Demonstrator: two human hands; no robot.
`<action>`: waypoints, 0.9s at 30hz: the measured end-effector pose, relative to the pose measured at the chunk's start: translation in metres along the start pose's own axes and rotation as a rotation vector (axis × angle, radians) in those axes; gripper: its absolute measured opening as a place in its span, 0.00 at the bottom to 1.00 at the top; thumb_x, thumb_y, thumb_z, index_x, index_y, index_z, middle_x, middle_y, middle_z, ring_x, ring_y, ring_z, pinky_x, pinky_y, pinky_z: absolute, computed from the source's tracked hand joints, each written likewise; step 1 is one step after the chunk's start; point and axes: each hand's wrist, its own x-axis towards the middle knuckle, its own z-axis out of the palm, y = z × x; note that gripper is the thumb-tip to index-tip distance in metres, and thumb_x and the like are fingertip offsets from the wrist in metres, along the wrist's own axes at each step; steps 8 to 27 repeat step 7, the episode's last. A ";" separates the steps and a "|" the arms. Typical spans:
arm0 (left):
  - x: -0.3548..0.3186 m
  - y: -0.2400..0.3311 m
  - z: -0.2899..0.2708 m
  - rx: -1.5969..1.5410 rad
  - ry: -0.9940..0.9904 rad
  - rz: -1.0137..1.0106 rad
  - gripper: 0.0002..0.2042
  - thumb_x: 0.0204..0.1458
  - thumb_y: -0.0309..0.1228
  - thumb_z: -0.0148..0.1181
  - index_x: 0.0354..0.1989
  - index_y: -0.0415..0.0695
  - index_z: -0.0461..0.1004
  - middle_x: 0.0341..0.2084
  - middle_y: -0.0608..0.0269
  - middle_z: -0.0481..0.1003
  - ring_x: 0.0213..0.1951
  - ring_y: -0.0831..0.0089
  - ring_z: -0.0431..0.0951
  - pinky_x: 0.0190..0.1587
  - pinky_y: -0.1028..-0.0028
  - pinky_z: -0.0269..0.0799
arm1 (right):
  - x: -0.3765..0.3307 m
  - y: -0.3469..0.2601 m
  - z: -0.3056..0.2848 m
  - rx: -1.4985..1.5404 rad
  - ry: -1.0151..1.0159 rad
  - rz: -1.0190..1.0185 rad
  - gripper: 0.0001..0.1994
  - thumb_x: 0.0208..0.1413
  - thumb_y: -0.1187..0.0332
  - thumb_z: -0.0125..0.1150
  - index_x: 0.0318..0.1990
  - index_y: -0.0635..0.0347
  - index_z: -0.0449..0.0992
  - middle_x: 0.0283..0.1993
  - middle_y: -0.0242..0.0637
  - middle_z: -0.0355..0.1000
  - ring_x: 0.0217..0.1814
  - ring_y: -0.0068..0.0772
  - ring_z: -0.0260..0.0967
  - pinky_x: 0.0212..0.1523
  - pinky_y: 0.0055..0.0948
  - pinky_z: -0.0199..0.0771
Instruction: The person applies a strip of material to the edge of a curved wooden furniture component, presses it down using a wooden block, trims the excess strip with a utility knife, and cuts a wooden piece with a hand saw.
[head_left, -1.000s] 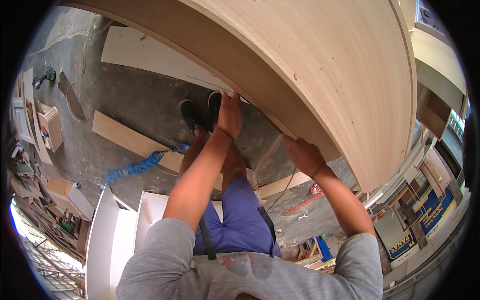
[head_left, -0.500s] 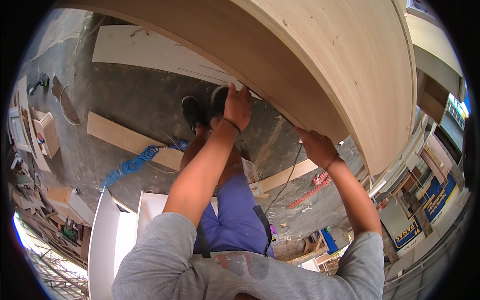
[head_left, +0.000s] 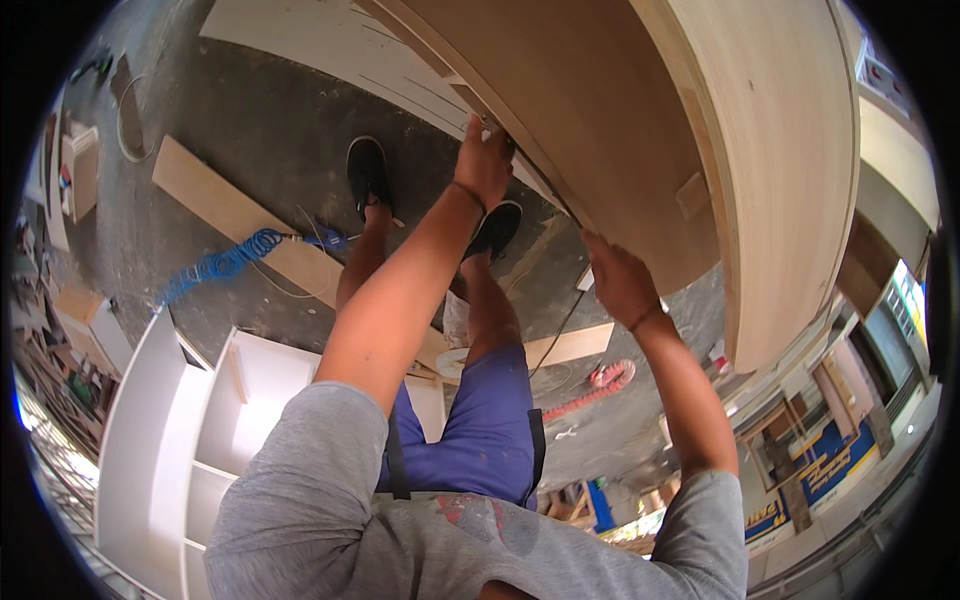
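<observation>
A large wood-grain furniture unit with flat panels leans over the upper right. Its lower edge runs down between my two hands. My left hand is closed round that edge at the upper middle, its fingertips partly hidden. Lower and to the right, my right hand grips the same edge near a corner, fingers curled under and partly out of sight. A dark cord hangs below the right hand; I cannot tell whether it touches it. My feet stand apart on the grey floor beneath the unit.
A long white panel and a wooden board lie on the floor. A blue coiled air hose crosses the board; a red coiled hose lies to the right. Behind me stands a white open cabinet.
The unit's edge has swung to a steeper slant in view, with both hands still on it. My feet have moved apart. More of the white cabinet shows at lower left.
</observation>
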 end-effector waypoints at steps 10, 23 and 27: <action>-0.038 -0.063 0.052 -0.088 -0.007 0.074 0.37 0.53 0.63 0.31 0.60 0.44 0.57 0.54 0.55 0.63 0.58 0.62 0.58 0.61 0.62 0.50 | -0.062 0.031 -0.020 0.004 -0.061 0.025 0.17 0.54 0.71 0.51 0.52 0.57 0.67 0.42 0.54 0.71 0.46 0.54 0.68 0.47 0.44 0.67; -0.038 -0.063 0.052 -0.088 -0.007 0.074 0.37 0.53 0.63 0.31 0.60 0.44 0.57 0.54 0.55 0.63 0.58 0.62 0.58 0.61 0.62 0.50 | -0.062 0.031 -0.020 0.004 -0.061 0.025 0.17 0.54 0.71 0.51 0.52 0.57 0.67 0.42 0.54 0.71 0.46 0.54 0.68 0.47 0.44 0.67; -0.038 -0.063 0.052 -0.088 -0.007 0.074 0.37 0.53 0.63 0.31 0.60 0.44 0.57 0.54 0.55 0.63 0.58 0.62 0.58 0.61 0.62 0.50 | -0.062 0.031 -0.020 0.004 -0.061 0.025 0.17 0.54 0.71 0.51 0.52 0.57 0.67 0.42 0.54 0.71 0.46 0.54 0.68 0.47 0.44 0.67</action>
